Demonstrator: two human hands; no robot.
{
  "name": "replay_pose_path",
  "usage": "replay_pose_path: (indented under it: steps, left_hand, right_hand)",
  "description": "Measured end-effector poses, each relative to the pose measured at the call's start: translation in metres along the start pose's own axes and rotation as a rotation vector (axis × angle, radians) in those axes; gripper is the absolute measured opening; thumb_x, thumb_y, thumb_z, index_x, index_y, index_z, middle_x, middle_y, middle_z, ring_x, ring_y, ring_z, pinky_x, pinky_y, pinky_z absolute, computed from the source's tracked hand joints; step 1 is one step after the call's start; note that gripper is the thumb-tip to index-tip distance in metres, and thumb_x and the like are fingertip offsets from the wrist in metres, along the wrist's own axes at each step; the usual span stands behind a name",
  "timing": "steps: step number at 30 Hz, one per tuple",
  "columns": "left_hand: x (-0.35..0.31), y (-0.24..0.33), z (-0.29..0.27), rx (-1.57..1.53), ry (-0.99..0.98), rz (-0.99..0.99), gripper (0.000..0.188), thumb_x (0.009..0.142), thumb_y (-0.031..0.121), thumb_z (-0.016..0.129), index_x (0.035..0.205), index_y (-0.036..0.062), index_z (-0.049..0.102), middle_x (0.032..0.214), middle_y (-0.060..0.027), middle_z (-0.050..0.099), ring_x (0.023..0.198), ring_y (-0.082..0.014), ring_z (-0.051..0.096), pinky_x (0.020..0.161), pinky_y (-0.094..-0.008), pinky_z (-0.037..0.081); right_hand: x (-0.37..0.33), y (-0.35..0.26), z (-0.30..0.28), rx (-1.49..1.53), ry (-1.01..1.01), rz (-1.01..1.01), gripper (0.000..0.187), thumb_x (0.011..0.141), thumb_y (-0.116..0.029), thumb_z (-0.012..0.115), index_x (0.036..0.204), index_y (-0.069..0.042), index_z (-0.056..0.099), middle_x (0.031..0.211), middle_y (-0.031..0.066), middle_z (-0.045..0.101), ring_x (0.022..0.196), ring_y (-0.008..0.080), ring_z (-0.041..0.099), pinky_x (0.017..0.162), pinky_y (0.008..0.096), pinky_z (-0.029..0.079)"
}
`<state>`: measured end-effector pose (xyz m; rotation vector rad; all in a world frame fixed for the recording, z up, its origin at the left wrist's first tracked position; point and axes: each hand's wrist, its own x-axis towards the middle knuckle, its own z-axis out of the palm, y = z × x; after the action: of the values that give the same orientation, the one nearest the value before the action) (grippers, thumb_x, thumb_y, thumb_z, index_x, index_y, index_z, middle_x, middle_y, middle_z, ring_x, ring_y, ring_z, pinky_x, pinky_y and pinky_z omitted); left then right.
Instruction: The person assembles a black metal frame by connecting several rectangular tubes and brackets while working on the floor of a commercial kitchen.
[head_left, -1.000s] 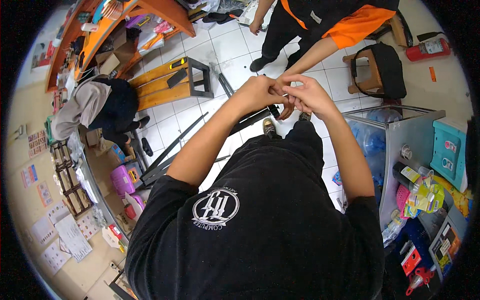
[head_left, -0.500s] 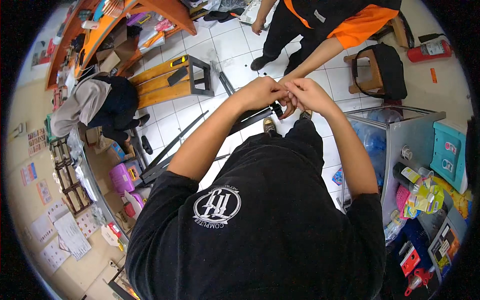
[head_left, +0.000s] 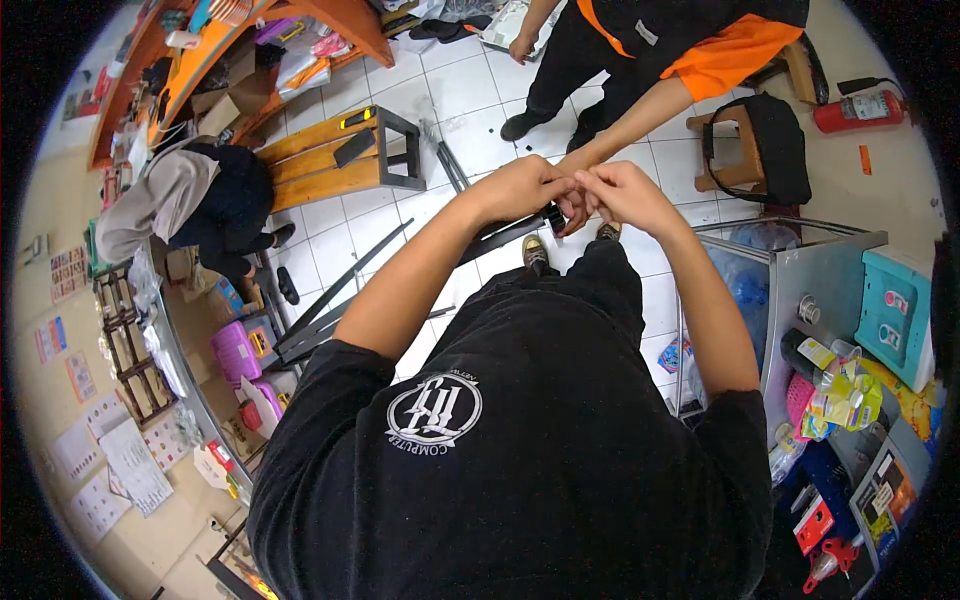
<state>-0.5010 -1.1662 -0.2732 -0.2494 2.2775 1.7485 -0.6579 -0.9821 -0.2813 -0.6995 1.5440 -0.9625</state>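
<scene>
1. The left hand (head_left: 523, 189) reaches in with thumb and fingers drawn narrowly together; whether anything is pinched between them, I cannot tell.
2. The right hand (head_left: 630, 196) meets it from the other side, its thumb and forefinger also close together. The fingertips of the two hands come together, or nearly so; any small piece there is too hidden to make out.
3. A black bar (head_left: 497, 241) lies just below the left hand and slants away down to the left, passing behind the left forearm. Its near end, with a black fitting (head_left: 554, 216), sits just under the joined fingertips, outside both grips.
4. A co-worker's hand (head_left: 573, 207) is directly beneath the fingertips, beside that fitting; whether it grasps the bar cannot be told.
5. Left of the bar, a slender black rod (head_left: 352, 272) slants above the white tiled floor (head_left: 476, 137).
6. Beyond the left forearm stands a wooden bench (head_left: 310, 167). Near its upper right corner rests a yellow-and-black tool (head_left: 357, 118), and near its right edge a dark flat object (head_left: 354, 149).
7. Well apart, right of the hands, a black bag (head_left: 782, 150) hangs over a stool (head_left: 732, 158).
</scene>
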Motion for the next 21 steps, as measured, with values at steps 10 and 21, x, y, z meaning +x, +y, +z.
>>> replay_pose_path:
  steps: [10,21]
  left_hand:
    - [-0.005,0.008,-0.006,0.098,-0.080,0.071,0.036,0.110,0.025,0.054,0.105,-0.0009,0.079,0.090,-0.0111,0.081,0.080,-0.0180,0.076,0.081,-0.0323,0.057]
    - [0.005,-0.003,-0.014,0.084,-0.214,0.001,0.038,0.112,0.033,0.052,0.116,0.0017,0.075,0.100,-0.0110,0.079,0.093,-0.0163,0.071,0.090,-0.0345,0.053]
  right_hand:
    - [-0.009,0.007,0.003,-0.046,0.160,-0.321,0.025,0.109,-0.026,0.060,0.104,-0.003,0.067,0.081,0.0061,0.069,0.063,0.0090,0.060,0.054,0.0225,0.042]
    - [0.001,0.002,0.008,0.089,0.024,-0.234,0.022,0.111,-0.022,0.057,0.106,-0.002,0.065,0.080,0.0035,0.068,0.055,0.0040,0.055,0.047,0.0190,0.038]
